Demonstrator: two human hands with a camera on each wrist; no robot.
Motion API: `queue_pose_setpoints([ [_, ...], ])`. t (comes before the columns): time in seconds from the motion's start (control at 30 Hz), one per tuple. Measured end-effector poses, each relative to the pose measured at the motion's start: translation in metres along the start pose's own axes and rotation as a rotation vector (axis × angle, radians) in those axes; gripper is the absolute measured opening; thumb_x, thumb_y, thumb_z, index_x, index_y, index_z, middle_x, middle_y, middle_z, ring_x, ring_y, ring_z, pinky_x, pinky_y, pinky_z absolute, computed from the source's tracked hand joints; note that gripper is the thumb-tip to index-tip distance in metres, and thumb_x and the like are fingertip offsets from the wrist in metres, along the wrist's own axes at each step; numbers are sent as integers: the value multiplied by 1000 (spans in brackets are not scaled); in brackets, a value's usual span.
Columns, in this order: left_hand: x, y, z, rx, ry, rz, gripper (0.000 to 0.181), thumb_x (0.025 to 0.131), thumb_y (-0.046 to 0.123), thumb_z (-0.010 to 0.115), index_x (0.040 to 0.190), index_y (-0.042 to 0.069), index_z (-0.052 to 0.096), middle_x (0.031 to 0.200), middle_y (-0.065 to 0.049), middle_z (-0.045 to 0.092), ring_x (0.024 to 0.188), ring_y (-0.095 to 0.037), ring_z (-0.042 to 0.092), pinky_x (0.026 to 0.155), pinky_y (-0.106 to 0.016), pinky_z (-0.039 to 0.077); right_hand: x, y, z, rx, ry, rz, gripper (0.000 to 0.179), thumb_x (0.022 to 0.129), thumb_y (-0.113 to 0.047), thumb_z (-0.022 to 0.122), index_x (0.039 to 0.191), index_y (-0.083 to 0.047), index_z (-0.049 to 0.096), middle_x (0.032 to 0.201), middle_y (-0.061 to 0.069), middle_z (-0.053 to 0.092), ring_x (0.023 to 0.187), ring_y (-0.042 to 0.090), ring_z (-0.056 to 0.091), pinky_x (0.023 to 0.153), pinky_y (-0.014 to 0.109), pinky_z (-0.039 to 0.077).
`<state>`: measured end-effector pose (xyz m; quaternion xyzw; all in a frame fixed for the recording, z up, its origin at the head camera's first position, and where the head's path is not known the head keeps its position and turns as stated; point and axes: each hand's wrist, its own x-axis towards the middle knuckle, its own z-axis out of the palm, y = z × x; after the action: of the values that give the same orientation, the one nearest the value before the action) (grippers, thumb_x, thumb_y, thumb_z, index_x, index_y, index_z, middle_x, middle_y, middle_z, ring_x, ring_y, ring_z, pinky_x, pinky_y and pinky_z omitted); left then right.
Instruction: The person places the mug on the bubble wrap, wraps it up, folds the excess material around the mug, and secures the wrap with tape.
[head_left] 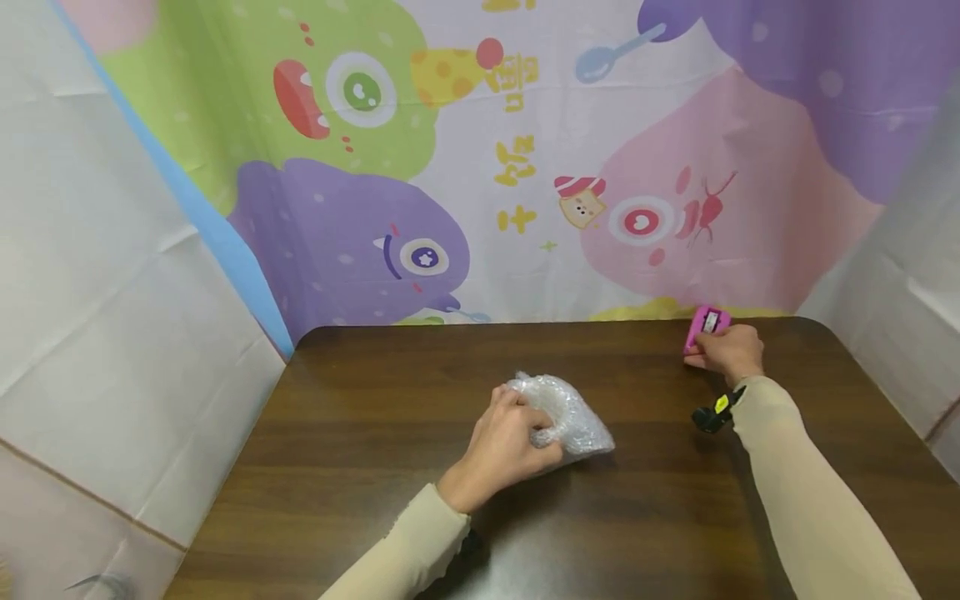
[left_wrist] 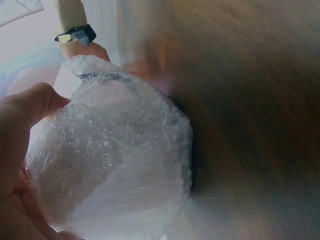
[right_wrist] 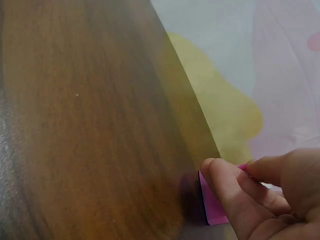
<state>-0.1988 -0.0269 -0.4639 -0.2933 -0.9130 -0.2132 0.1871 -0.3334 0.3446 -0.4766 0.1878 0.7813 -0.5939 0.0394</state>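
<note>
In the head view my left hand (head_left: 504, 446) grips a bubble-wrapped bundle (head_left: 573, 417) from its left side, near the middle of the table. Up close in the left wrist view, the clear bubble wrap (left_wrist: 120, 150) covers a pale, rounded form; what is inside is hidden. My right hand (head_left: 731, 350) pinches a small, flat pink object with a black-and-white patch (head_left: 693, 333) at the table's far right edge. From the right wrist, this pink object (right_wrist: 214, 204) shows partly behind the fingers, close over the tabletop.
The dark wooden table (head_left: 360, 392) has rounded far corners. Behind it hangs a cartoon-printed cloth (head_left: 525, 275), right at the far edge. Pale panels (head_left: 112, 292) stand to both sides. A black strap device (head_left: 716, 412) sits on the right wrist.
</note>
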Motion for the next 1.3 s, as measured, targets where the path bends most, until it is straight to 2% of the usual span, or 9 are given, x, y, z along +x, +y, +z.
queue_pose_setpoints([
  [0.1, 0, 0, 0, -1, -11, -1, 10, 72, 31, 81, 74, 23, 77, 72, 10, 68, 88, -16, 56, 95, -37, 48, 0, -1, -3, 56, -20, 10, 12, 101, -5, 58, 105, 4, 51, 64, -1, 72, 62, 10, 75, 73, 31, 63],
  [0.2, 0, -1, 0, 8, -11, 1, 11, 73, 32, 82, 74, 23, 77, 72, 11, 68, 87, -16, 56, 96, -36, 47, -1, -3, -8, 80, -46, 22, 25, 101, -3, 59, 119, 13, 50, 70, 1, 71, 65, 11, 75, 76, 31, 63],
  [0.33, 1, -1, 0, 12, -9, 4, 12, 73, 33, 82, 73, 23, 76, 71, 11, 67, 87, -15, 55, 96, -36, 47, -4, -4, -18, 58, -63, 33, 44, 102, -2, 57, 137, 21, 43, 74, 0, 70, 69, 11, 75, 81, 32, 62],
  [0.47, 2, -1, -1, 6, -14, -1, 12, 73, 34, 83, 74, 23, 77, 72, 10, 67, 87, -15, 55, 96, -37, 48, -5, -4, -25, 18, -67, 54, 49, 103, -4, 56, 143, 20, 41, 77, -1, 68, 72, 9, 74, 87, 33, 60],
  [0.57, 2, 0, -2, 1, -17, -3, 12, 73, 34, 83, 73, 23, 77, 72, 10, 67, 88, -16, 56, 94, -37, 49, -5, -4, -27, 18, -80, 64, 47, 103, -5, 55, 142, 18, 41, 78, -1, 67, 73, 8, 74, 87, 33, 60],
  [0.77, 2, 1, -1, -2, -24, -11, 12, 73, 33, 83, 73, 23, 77, 72, 10, 67, 88, -16, 55, 91, -37, 50, -4, -4, -27, 72, -120, 22, 35, 107, -16, 49, 124, 15, 46, 73, -2, 68, 68, 8, 72, 77, 31, 63],
  [1.0, 1, 1, 1, 8, -25, -28, 12, 73, 34, 83, 72, 24, 76, 72, 9, 65, 91, -16, 54, 87, -36, 52, -4, -2, -24, 38, -72, 33, 53, 108, -24, 48, 138, 19, 39, 73, -5, 67, 67, 5, 71, 77, 29, 63],
  [1.13, 1, 1, 0, 6, -21, -31, 12, 73, 34, 83, 72, 25, 76, 73, 9, 65, 92, -16, 54, 85, -35, 52, -2, 1, -24, 51, -46, 34, 51, 108, -26, 50, 137, 15, 41, 72, -5, 68, 67, 5, 72, 77, 29, 62],
  [1.3, 1, 0, 1, 4, -17, -18, 12, 73, 34, 83, 74, 24, 78, 72, 10, 67, 89, -16, 55, 94, -36, 49, -1, 6, -21, -12, 6, 36, 49, 108, -26, 50, 137, 12, 45, 72, -5, 68, 67, 4, 72, 78, 29, 62],
])
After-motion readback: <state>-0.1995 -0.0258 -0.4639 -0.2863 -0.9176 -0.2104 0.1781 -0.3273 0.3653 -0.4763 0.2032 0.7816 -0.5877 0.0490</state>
